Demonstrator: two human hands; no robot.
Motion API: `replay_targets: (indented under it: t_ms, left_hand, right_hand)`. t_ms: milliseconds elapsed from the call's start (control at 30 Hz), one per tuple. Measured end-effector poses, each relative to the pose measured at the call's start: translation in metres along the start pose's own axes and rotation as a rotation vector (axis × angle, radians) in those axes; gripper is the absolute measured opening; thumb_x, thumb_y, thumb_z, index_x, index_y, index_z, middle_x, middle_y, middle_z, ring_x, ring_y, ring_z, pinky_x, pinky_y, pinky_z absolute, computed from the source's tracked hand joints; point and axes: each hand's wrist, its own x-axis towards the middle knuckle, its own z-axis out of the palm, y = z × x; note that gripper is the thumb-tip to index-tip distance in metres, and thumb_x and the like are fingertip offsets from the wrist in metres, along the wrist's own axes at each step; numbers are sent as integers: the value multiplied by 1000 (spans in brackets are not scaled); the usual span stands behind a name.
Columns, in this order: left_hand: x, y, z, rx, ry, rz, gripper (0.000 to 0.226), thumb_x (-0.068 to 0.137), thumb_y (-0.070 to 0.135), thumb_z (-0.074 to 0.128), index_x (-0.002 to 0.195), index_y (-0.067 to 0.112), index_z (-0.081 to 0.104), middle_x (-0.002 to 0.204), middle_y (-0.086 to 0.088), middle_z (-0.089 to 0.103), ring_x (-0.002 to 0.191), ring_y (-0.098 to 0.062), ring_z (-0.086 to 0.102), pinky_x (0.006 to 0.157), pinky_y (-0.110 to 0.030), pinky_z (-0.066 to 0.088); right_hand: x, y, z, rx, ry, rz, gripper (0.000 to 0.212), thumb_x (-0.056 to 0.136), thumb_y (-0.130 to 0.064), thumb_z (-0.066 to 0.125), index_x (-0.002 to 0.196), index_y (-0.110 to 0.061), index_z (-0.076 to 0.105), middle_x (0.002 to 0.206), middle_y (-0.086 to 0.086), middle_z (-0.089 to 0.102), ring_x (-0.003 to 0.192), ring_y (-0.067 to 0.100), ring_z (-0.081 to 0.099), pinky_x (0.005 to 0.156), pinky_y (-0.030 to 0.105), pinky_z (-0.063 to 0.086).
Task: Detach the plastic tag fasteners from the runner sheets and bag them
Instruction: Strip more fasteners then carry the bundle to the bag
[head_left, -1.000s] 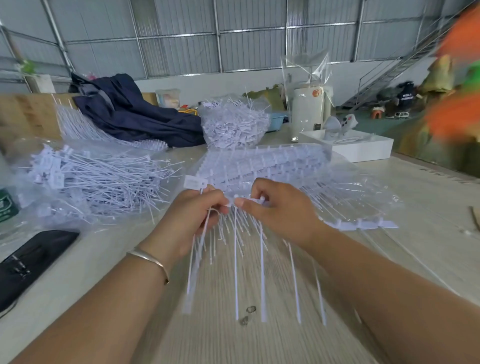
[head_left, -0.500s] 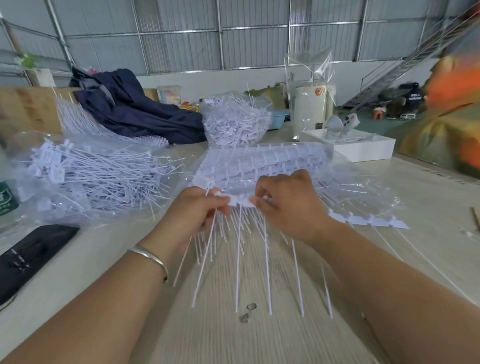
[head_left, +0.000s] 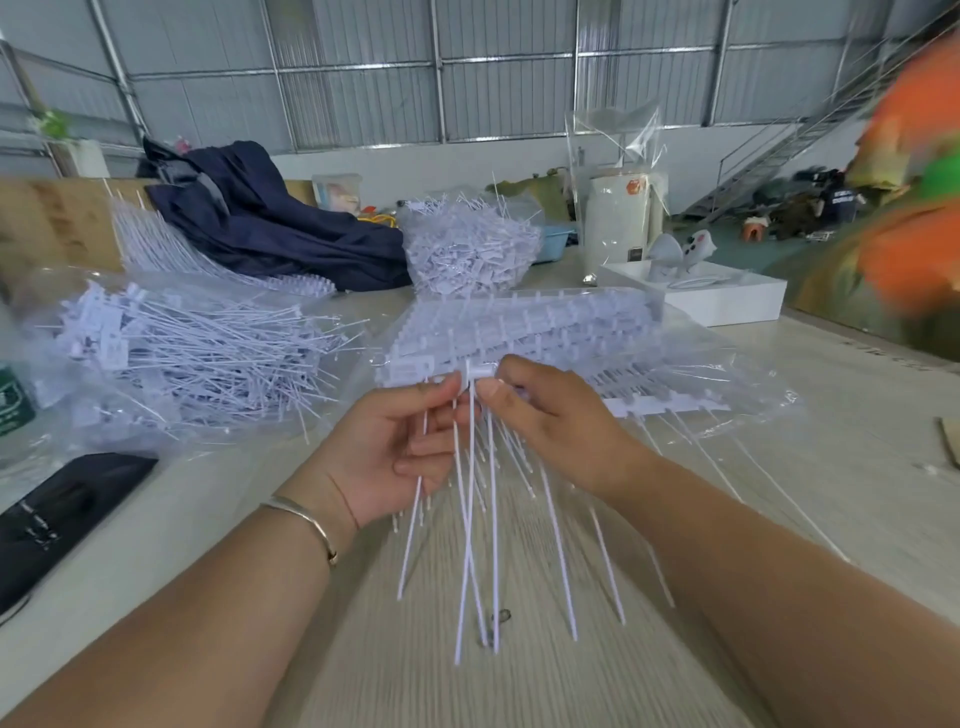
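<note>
At far left, a clear bag of loose plastic tag fasteners lies on the pale surface, with a dark jacket heaped behind it. At centre, the left hand closes its fingers around a bundle of detached fasteners, stems hanging down. The right hand pinches a fastener head on the runner sheet, which rests on plastic wrap just behind both hands. A white box sits at right.

Blurred orange shape, right edge.
</note>
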Motion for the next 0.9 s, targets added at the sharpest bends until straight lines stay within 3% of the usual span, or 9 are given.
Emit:
replay_targets:
  t_ms: [133, 300, 433, 533, 633, 700, 800, 900]
  left_hand:
    - [3, 9, -5, 141, 173, 92, 23, 74, 18, 66, 72, 16, 43, 56, 4, 39, 36, -4, 27, 33, -16, 10]
    - [5, 5, -10, 401, 348, 65, 24, 90, 13, 52, 67, 17, 47, 43, 5, 31, 33, -5, 20, 39, -22, 6]
    - [6, 7, -11, 480, 349, 93, 24, 92, 12, 56, 68, 17, 55, 39, 4, 28, 31, -6, 19, 35, -15, 7]
    - [5, 10, -13, 613, 353, 120, 31, 89, 8, 59, 60, 18, 64, 38, 2, 29, 30, -8, 20, 34, -11, 14]
    - [2, 13, -16, 685, 339, 102, 30, 82, 8, 64, 54, 19, 60, 36, 1, 29, 30, -8, 21, 35, -10, 16]
    - [1, 15, -17, 685, 279, 75, 22, 72, 15, 69, 53, 21, 60, 36, 2, 28, 30, -8, 20, 35, -10, 16]
    - [-1, 18, -17, 726, 202, 52, 11, 67, 20, 69, 57, 19, 66, 35, 3, 28, 30, -7, 20, 35, -11, 16]
    - [-2, 19, -21, 761, 187, 50, 5, 66, 12, 73, 63, 14, 70, 34, 3, 28, 31, -7, 21, 36, -11, 17]
  right_hand:
    - [3, 12, -9, -53, 226, 52, 45, 89, -56, 56, 64, -26, 33, 54, -7, 32, 51, 9, 32, 55, 32, 31]
    - [3, 23, -14, -58, 170, 77, 43, 84, -55, 64, 63, -20, 53, 58, 0, 46, 53, 11, 40, 58, 31, 34]
    - [4, 23, -22, -9, 156, 109, 28, 78, -52, 71, 73, -25, 74, 76, -4, 66, 67, 8, 55, 63, 22, 38]
    - [3, 21, -24, 48, 150, 85, 28, 79, -50, 72, 72, -23, 76, 73, 1, 67, 57, 6, 48, 62, 24, 39]
    - [1, 17, -24, 101, 145, 75, 33, 84, -48, 69, 59, -26, 70, 49, -5, 46, 44, 7, 34, 57, 25, 34]
    - [0, 16, -25, 112, 137, 80, 39, 86, -44, 68, 50, -31, 63, 43, -7, 33, 41, 8, 28, 56, 25, 31]
    - [1, 14, -26, 120, 105, 84, 48, 88, -39, 68, 41, -34, 58, 41, -8, 29, 41, 9, 27, 55, 24, 29]
    - [2, 15, -26, 98, 83, 89, 46, 87, -40, 69, 42, -33, 59, 39, -8, 31, 39, 9, 30, 53, 23, 28]
